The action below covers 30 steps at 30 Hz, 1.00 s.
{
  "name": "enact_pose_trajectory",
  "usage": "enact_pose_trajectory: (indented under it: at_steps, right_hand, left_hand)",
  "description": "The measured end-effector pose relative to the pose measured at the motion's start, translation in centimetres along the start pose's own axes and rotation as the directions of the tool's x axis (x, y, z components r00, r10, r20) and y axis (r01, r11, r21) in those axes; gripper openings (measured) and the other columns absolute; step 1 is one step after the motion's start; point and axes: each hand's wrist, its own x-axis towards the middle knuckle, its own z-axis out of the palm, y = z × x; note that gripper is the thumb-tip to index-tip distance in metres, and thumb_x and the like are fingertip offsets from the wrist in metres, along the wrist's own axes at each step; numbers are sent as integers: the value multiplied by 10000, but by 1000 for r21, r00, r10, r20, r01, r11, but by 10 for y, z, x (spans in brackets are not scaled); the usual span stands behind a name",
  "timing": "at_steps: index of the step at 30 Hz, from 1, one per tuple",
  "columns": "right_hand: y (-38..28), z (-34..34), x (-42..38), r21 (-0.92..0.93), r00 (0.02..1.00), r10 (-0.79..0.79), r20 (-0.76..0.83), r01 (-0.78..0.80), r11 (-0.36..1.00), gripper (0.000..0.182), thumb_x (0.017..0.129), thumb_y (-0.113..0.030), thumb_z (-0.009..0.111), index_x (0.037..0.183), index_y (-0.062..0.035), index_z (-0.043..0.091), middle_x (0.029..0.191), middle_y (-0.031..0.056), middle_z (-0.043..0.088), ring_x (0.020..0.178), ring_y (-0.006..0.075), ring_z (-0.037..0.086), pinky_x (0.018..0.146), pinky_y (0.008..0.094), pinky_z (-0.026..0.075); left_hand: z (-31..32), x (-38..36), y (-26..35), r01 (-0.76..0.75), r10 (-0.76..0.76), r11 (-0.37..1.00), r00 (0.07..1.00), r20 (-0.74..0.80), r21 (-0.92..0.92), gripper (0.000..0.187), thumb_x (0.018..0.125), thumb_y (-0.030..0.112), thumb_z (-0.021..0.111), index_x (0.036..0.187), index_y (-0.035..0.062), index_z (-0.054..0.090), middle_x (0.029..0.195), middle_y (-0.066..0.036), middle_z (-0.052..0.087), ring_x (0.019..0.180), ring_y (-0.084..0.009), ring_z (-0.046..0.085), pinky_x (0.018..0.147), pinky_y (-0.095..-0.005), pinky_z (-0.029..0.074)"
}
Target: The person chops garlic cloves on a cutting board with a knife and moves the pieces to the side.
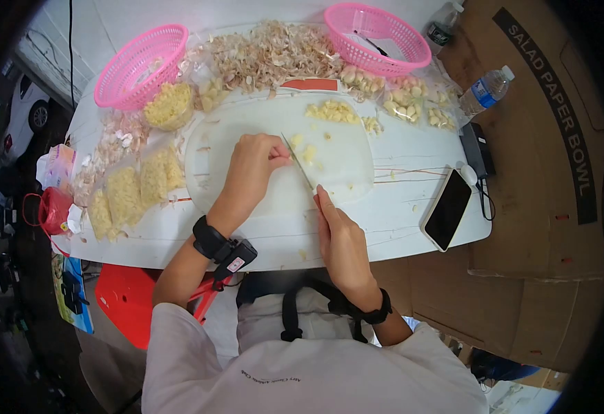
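My right hand (343, 241) is wrapped round the handle of a knife (297, 161), whose thin blade points up and left over the white cutting board (246, 114). Just left of the blade, my left hand (255, 160) is closed with the fingertips pinched together; whatever they hold is hidden. Several pale garlic pieces (309, 153) lie on the board right of the blade. Farther back on the board sits a heap of peeled garlic cloves (333, 112).
Garlic skins (271, 55) are heaped at the back between two pink baskets (102, 86) (412, 65). Bags of chopped garlic (124, 193) and a full tub (169, 110) stand left. Bagged cloves (404, 103), a water bottle (487, 91) and a phone (447, 210) are right, beside large cardboard (522, 172).
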Motion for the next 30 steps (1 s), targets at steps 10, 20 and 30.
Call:
enact_pose_trajectory:
  at_steps: [10,20,30]
  right_hand:
    - [-11,-19,-28,-15,995,-92,-25,92,996,515,936,-51,582,1434,-60,454,790,217,612,615,407,616,534,481,494]
    - [-1,1,-6,-37,999,19,41,-17,999,454,947,10,549,1395,-30,488,1039,231,677,866,401,666,756,414,531]
    - [-15,-19,-7,3,999,18,46,-18,1000,426,950,7,549,1373,-11,503,1069,233,678,918,407,666,782,409,532]
  left_hand:
    - [-1,-1,0,-2,2,1000,1000,-5,-10,67,737,-41,748,792,-50,710,741,-156,713,660,-205,697,642,-284,540]
    - [0,0,-2,-4,4,1000,1000,0,-17,46,728,-15,739,748,-22,698,710,-174,669,677,-304,660,644,-360,509]
    - [1,0,-2,-9,8,999,1000,-23,-36,63,716,-29,744,759,-26,699,715,-179,673,682,-303,679,632,-348,521]
